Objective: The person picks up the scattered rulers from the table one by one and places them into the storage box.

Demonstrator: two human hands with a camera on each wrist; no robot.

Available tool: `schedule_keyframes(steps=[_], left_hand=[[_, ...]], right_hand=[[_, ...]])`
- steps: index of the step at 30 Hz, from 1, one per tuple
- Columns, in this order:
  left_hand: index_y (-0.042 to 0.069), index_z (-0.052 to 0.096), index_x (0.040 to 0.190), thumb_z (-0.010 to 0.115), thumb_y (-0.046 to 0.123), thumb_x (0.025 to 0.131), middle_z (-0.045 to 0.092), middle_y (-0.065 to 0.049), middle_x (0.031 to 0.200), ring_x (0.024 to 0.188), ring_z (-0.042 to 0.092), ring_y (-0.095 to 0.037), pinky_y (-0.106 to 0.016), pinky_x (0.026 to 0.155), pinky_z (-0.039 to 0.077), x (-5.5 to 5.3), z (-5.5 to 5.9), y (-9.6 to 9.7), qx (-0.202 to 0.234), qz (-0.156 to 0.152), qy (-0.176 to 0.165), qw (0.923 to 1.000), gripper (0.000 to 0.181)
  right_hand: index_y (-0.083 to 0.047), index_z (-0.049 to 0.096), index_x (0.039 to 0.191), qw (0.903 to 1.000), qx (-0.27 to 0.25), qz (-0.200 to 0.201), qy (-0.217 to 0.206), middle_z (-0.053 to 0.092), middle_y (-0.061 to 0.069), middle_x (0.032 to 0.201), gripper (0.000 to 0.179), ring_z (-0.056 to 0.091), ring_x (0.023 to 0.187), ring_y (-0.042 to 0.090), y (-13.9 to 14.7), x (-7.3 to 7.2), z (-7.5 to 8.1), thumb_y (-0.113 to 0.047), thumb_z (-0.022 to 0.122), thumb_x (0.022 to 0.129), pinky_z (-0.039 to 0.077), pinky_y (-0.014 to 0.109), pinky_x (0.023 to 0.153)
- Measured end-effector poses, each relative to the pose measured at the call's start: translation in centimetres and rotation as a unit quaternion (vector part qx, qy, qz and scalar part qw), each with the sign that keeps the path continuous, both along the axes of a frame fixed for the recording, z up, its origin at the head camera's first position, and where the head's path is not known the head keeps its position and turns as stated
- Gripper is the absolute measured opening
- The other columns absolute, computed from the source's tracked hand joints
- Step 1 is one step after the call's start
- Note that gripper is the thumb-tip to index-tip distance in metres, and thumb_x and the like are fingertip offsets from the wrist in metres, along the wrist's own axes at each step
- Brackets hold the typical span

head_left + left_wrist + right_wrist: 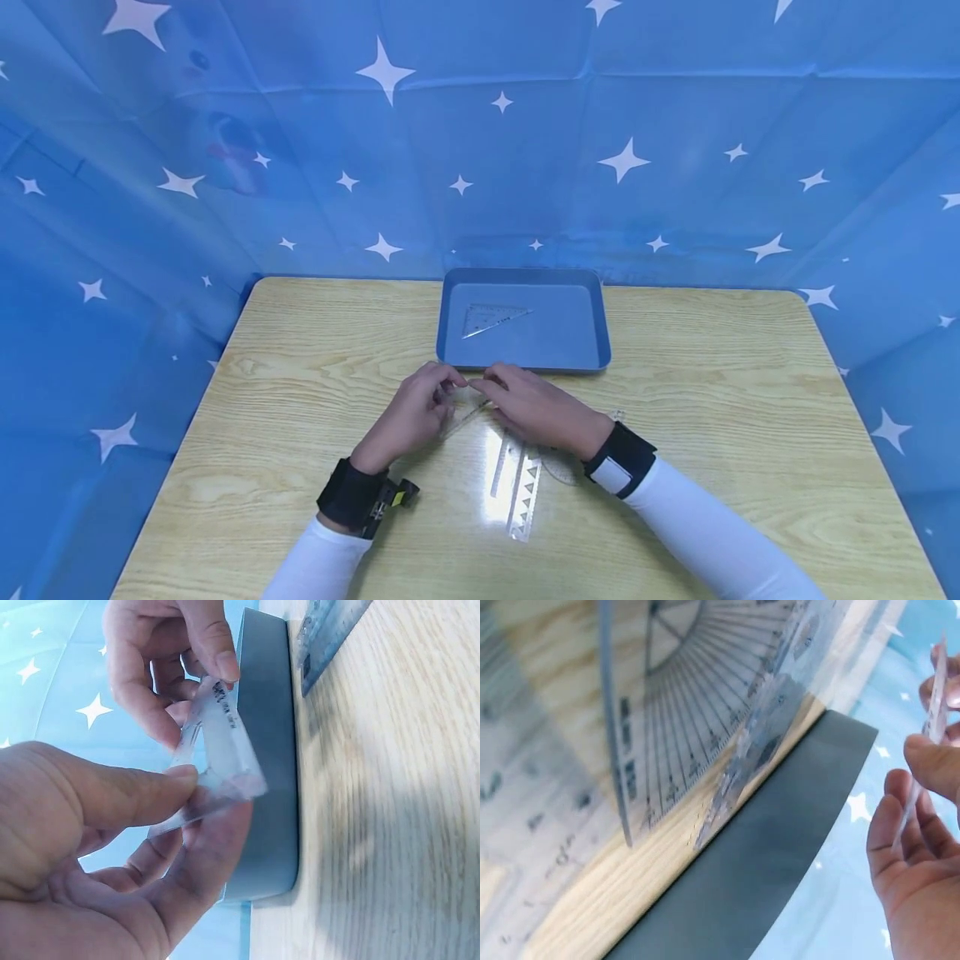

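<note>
Both hands hold a small clear plastic set square, triangular with a cut-out middle, above the table close to the tray's near side. My left hand pinches one end between thumb and fingers. At the other end, my right hand grips a corner, its thumb on the printed edge in the left wrist view. Seen from the right wrist, the piece is nearly edge-on between the hands. A second clear set square lies flat inside the blue tray, toward its left.
Below the right hand lie a clear ruler with a row of triangular cut-outs and a clear protractor, partly hidden by the wrist. The protractor looms large in the right wrist view. A star-patterned blue cloth hangs behind the wooden table.
</note>
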State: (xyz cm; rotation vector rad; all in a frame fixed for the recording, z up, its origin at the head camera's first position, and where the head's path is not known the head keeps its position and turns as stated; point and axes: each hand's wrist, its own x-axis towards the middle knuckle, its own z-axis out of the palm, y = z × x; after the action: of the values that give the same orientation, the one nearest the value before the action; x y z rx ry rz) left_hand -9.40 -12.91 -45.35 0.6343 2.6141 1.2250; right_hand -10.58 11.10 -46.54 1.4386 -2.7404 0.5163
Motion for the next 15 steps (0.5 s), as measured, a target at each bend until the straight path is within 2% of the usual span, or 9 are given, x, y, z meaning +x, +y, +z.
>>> schedule_keyframes(steps=[2, 4, 5, 7, 9, 11, 13, 14, 15], left_hand=[[0.001, 0.067, 0.112, 0.061, -0.022, 0.083, 0.063, -0.013, 0.1, 0.087, 0.059, -0.02, -0.03, 0.075, 0.052, 0.01, 0.2, 0.02, 0.0, 0.002, 0.005, 1.0, 0.037], [0.001, 0.068, 0.111, 0.062, -0.023, 0.082, 0.063, -0.013, 0.098, 0.088, 0.059, -0.019, -0.03, 0.076, 0.053, 0.05, 0.45, 0.1, 0.0, 0.007, 0.005, 1.0, 0.038], [0.001, 0.068, 0.11, 0.063, -0.023, 0.082, 0.063, -0.013, 0.098, 0.088, 0.06, -0.02, -0.03, 0.076, 0.053, 0.08, 0.51, 0.11, 0.001, 0.011, 0.004, 0.9999, 0.037], [0.001, 0.067, 0.11, 0.064, -0.023, 0.082, 0.063, -0.014, 0.099, 0.088, 0.061, -0.021, -0.029, 0.076, 0.054, 0.15, 0.61, 0.18, 0.006, 0.018, 0.0, 0.9998, 0.037], [0.0, 0.066, 0.11, 0.065, -0.022, 0.082, 0.063, -0.016, 0.101, 0.089, 0.063, -0.023, -0.029, 0.077, 0.055, 0.22, 0.73, 0.29, 0.014, 0.025, -0.004, 0.9996, 0.035], [0.0, 0.066, 0.11, 0.067, -0.021, 0.083, 0.064, -0.016, 0.102, 0.088, 0.065, -0.023, -0.028, 0.076, 0.057, 0.26, 0.8, 0.4, 0.023, 0.029, -0.005, 0.9993, 0.034], [0.001, 0.066, 0.11, 0.069, -0.019, 0.084, 0.064, -0.015, 0.101, 0.087, 0.067, -0.023, -0.028, 0.075, 0.058, 0.26, 0.97, 0.54, 0.03, 0.034, -0.003, 0.999, 0.032], [0.001, 0.066, 0.109, 0.07, -0.018, 0.085, 0.064, -0.015, 0.101, 0.087, 0.066, -0.022, -0.028, 0.074, 0.058, 0.24, 1.02, 0.6, 0.031, 0.037, -0.001, 0.9988, 0.031], [0.001, 0.066, 0.109, 0.07, -0.017, 0.085, 0.064, -0.014, 0.1, 0.086, 0.066, -0.022, -0.027, 0.073, 0.057, 0.21, 1.07, 0.65, 0.032, 0.04, 0.002, 0.9987, 0.031]], right_hand=[[-0.011, 0.047, 0.153, 0.9995, 0.0, -0.007, -0.031, 0.057, 0.007, 0.124, 0.051, 0.055, 0.103, 0.016, -0.02, 0.0, 0.16, -0.007, 0.059, 0.103, 0.051, 0.032, 0.087], [-0.018, 0.052, 0.147, 0.988, -0.024, -0.054, -0.143, 0.058, 0.003, 0.116, 0.038, 0.054, 0.096, 0.013, -0.22, 0.0, 0.36, -0.019, 0.051, 0.109, 0.05, 0.032, 0.083], [-0.021, 0.056, 0.142, 0.9757, -0.04, -0.082, -0.199, 0.058, 0.001, 0.111, 0.033, 0.054, 0.093, 0.013, -0.33, -0.01, 0.45, -0.027, 0.046, 0.111, 0.05, 0.032, 0.081], [-0.024, 0.06, 0.128, 0.9416, -0.075, -0.143, -0.295, 0.057, 0.0, 0.102, 0.036, 0.053, 0.088, 0.013, -0.54, -0.05, 0.59, -0.045, 0.035, 0.112, 0.049, 0.034, 0.078], [-0.024, 0.061, 0.113, 0.9058, -0.116, -0.198, -0.356, 0.056, -0.001, 0.094, 0.048, 0.054, 0.083, 0.013, -0.64, -0.06, 0.72, -0.06, 0.03, 0.109, 0.049, 0.034, 0.074], [-0.022, 0.06, 0.11, 0.913, -0.117, -0.192, -0.34, 0.054, -0.002, 0.093, 0.045, 0.053, 0.083, 0.013, -0.44, -0.06, 0.8, -0.058, 0.033, 0.109, 0.049, 0.034, 0.073], [-0.023, 0.06, 0.109, 0.9261, -0.122, -0.177, -0.31, 0.054, -0.003, 0.092, 0.038, 0.053, 0.082, 0.012, -0.14, -0.06, 0.89, -0.052, 0.037, 0.11, 0.049, 0.031, 0.071], [-0.022, 0.06, 0.113, 0.9443, -0.112, -0.149, -0.271, 0.055, -0.003, 0.094, 0.034, 0.052, 0.083, 0.012, 0.07, -0.09, 0.91, -0.047, 0.038, 0.111, 0.049, 0.03, 0.07], [-0.021, 0.061, 0.113, 0.9455, -0.119, -0.146, -0.266, 0.055, -0.003, 0.094, 0.031, 0.052, 0.082, 0.011, 0.18, -0.12, 0.99, -0.044, 0.039, 0.112, 0.049, 0.028, 0.069]])
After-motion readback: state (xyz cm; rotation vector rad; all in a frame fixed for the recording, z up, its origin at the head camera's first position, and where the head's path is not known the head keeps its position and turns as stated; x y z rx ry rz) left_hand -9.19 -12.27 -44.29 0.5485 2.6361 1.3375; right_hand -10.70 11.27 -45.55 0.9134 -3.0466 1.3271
